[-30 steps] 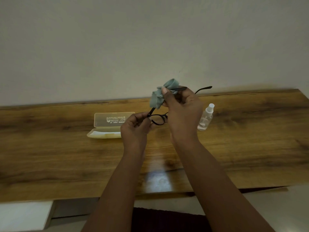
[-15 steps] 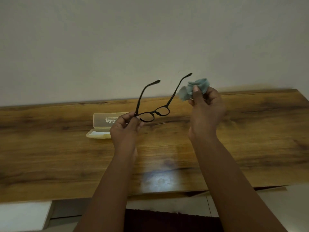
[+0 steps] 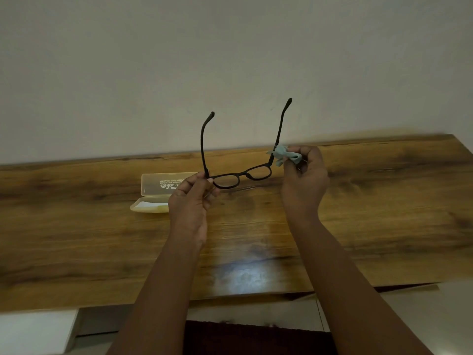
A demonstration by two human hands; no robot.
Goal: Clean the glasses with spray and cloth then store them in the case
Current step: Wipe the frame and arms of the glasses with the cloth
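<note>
Head view, single frame. Glasses are held up above the counter, lenses toward the camera and both temples unfolded, pointing up and away toward the wall. Left hand pinches the frame at its left hinge corner, thumb and fingers curled round it; this carries the whole weight from one end and leaves the rest of the frame free to be worked on. Right hand has its fingers clenched on a bunched pale blue cloth, with the cloth pressed against the base of the right temple, just above the hinge. Judgement: the wiping step is in hand, now on the temple arm rather than the lenses; the open temples give the cloth room to run along the arm. Case lies open on the counter behind the left hand, lid tipped back with its printing showing, tray facing up, ready to receive the frame. Storage not yet done. The spray bottle does not show in this frame. Likely requirement for the next step: fold both temples before lowering the glasses into the tray, since the case looks narrow.
</note>
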